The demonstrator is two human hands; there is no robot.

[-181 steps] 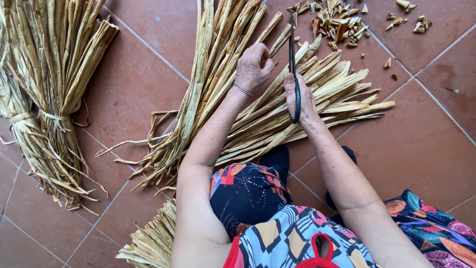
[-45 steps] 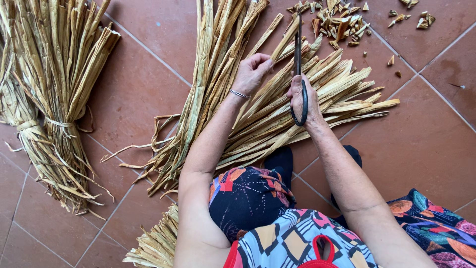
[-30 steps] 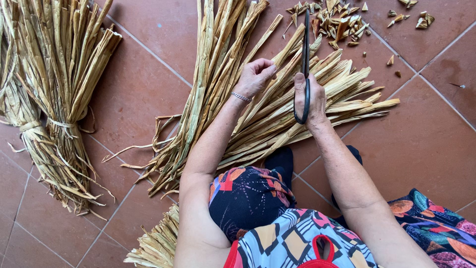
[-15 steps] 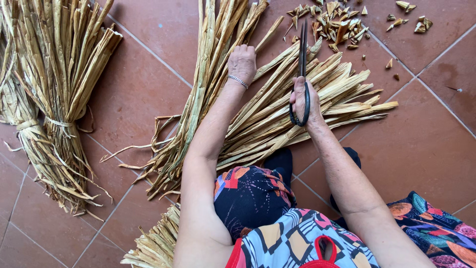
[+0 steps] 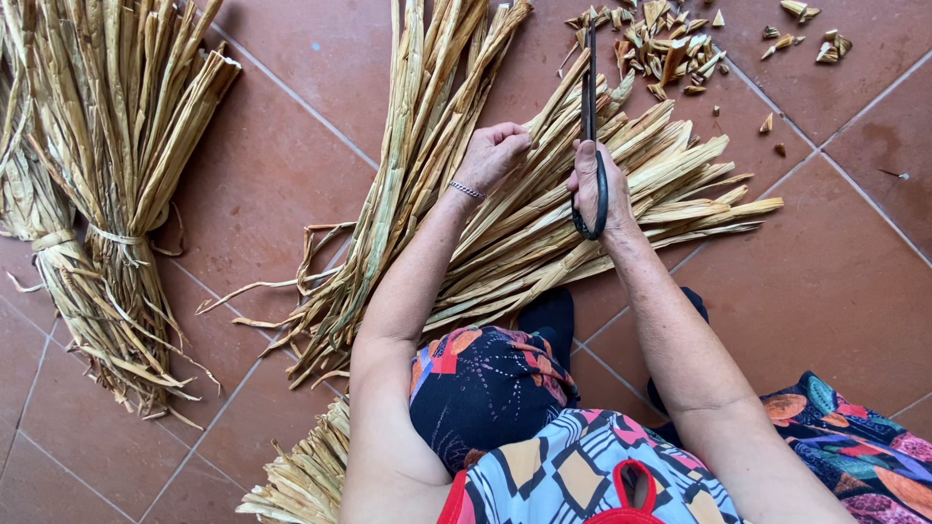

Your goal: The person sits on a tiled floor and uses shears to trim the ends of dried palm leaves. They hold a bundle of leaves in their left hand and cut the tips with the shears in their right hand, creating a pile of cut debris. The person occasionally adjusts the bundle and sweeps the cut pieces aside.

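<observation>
right hand (image 5: 594, 184) gripping scissors (image 5: 590, 116), over straw (image 5: 544, 223)

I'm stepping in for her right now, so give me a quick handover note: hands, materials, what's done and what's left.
Left hand: gripping a few dried leaf strips from the loose pile.
Right hand: holding black scissors, blades pointing away, closed or nearly.
Done: cut-off tips lie scattered beyond the pile; tied bundles lie at far left.
Left: the loose pile looks mostly untrimmed.
</observation>
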